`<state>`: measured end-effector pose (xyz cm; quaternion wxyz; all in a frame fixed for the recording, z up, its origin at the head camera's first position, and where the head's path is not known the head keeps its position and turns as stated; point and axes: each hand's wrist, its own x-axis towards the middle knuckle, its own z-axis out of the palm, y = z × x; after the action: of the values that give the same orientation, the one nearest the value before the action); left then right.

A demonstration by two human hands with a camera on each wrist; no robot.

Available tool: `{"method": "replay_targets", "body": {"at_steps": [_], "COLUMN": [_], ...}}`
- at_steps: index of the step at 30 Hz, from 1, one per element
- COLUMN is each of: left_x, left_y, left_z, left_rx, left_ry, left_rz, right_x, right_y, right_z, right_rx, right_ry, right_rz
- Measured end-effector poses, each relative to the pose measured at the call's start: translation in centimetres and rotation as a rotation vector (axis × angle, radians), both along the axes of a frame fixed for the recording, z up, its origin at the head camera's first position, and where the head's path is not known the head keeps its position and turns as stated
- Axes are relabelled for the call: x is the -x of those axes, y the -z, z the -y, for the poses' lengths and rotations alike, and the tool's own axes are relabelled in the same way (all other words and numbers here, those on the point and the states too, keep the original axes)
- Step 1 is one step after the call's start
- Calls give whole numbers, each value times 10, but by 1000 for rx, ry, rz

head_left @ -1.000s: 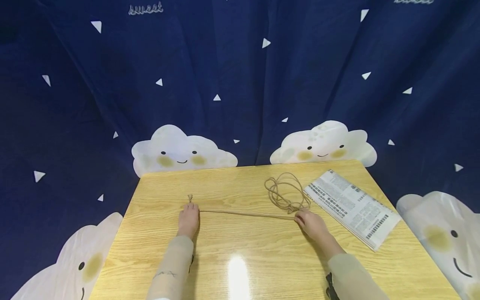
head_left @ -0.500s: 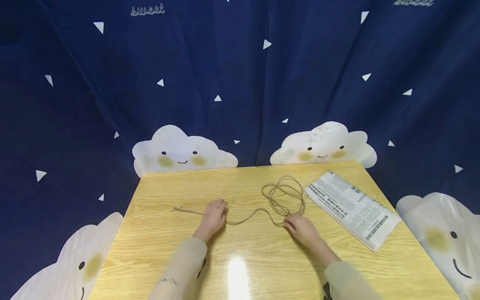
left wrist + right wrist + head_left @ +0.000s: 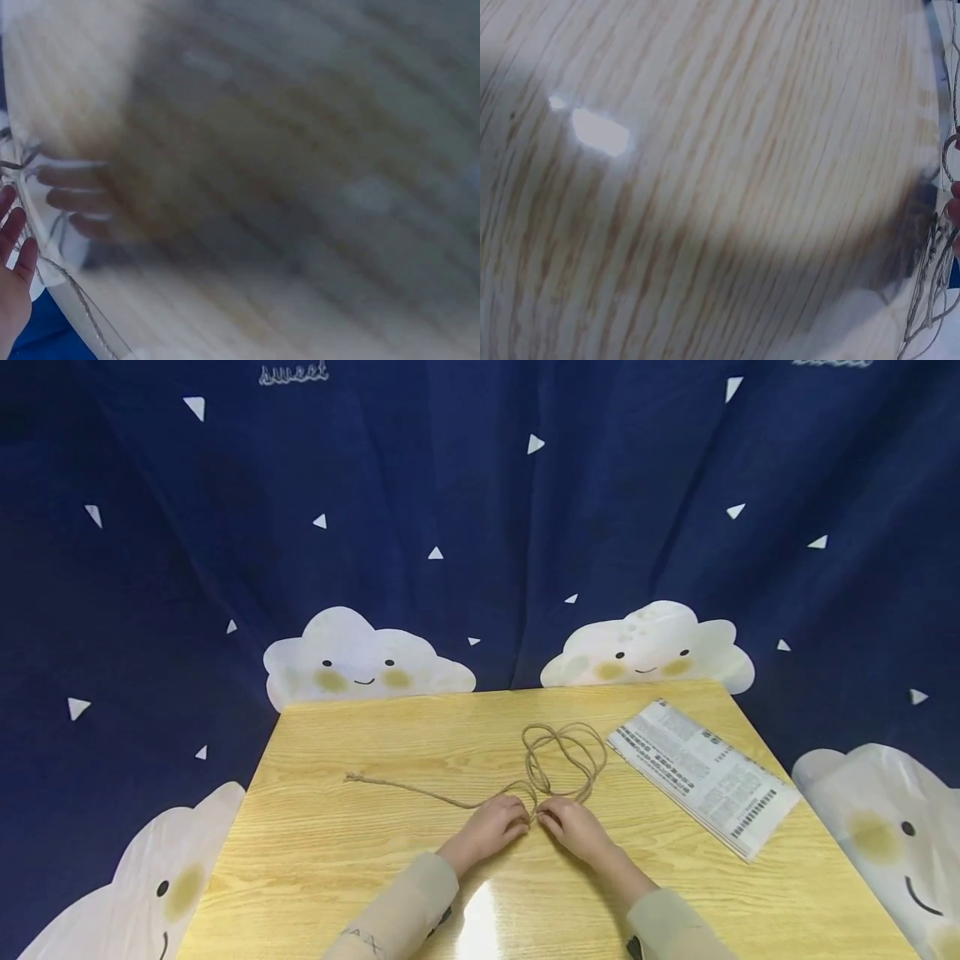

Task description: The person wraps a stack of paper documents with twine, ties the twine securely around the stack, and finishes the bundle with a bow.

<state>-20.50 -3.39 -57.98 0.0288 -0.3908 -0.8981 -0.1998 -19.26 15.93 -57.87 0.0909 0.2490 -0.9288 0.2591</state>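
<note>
A thin brown rope (image 3: 409,788) lies on the wooden table, its frayed, knotted end at the left and several loose loops towards the back right. In the head view my left hand (image 3: 491,825) is near the middle, its fingertips close beside the rope. My right hand (image 3: 576,828) pinches the rope just in front of the loops, fingertips almost meeting those of the left. In the left wrist view the fingers (image 3: 25,259) look fairly straight, with rope (image 3: 72,280) passing beyond them. Only fingertips (image 3: 955,212) show at the right wrist view's edge, next to rope strands (image 3: 931,285).
A folded newspaper (image 3: 705,777) lies at the right of the table (image 3: 360,877), next to the rope loops. Behind the table hangs a dark blue curtain (image 3: 450,485) printed with clouds and triangles. Light glares off the table's front middle.
My left hand has left the rope's knotted end and moved right to beside my right hand. The right hand has shifted left and nearer, drawing the loops along; the stretched rope has gone slack.
</note>
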Motion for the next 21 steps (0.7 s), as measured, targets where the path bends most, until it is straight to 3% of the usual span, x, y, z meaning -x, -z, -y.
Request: {"method": "replay_targets", "body": {"at_steps": [9,13,17,21], "left_x": [-5,0,7,15], "left_y": [1,3,3,2], "left_z": [-3,10,33,64], "left_rx": [-68,-83,-97,-111], "left_ry": [-100,-106,-119,-189], "left_rz": [70,-7,-138,-235], "right_x": [2,5,8,13], "right_y": [4,5,3,-1], "right_z": [-1,-8,-22,-40], "right_rx": [9,-42,-85,-103], "right_ry": [-41,-5,62,128], "right_rz": [17,10,21,39]}}
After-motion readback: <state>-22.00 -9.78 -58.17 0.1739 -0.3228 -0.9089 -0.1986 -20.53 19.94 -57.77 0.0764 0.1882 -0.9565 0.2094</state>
